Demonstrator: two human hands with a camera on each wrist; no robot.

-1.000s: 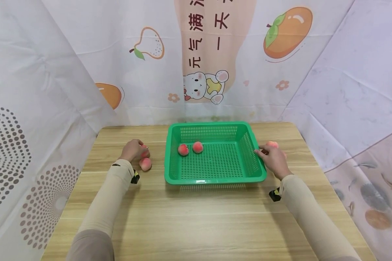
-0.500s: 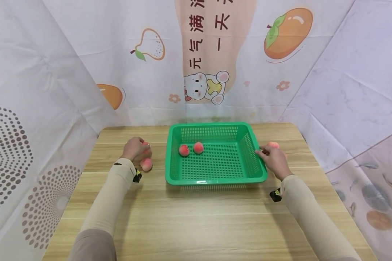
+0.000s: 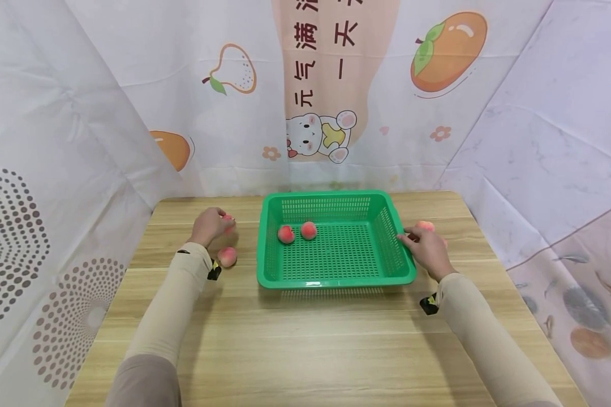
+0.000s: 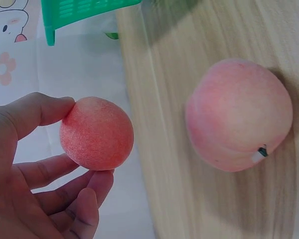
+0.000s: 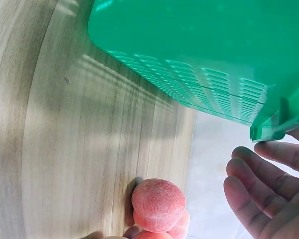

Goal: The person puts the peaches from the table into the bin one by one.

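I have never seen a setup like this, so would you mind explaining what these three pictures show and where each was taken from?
No machine here: a person works with two bare hands. The wide picture comes from a camera on the head; the two close-ups come from cameras on each wrist. A wooden table carries a green basket with two peaches inside. The left hand pinches a small peach above the table, with another peach lying beside it. The right hand touches the basket's right rim with relaxed fingers; more peaches lie just beyond it.
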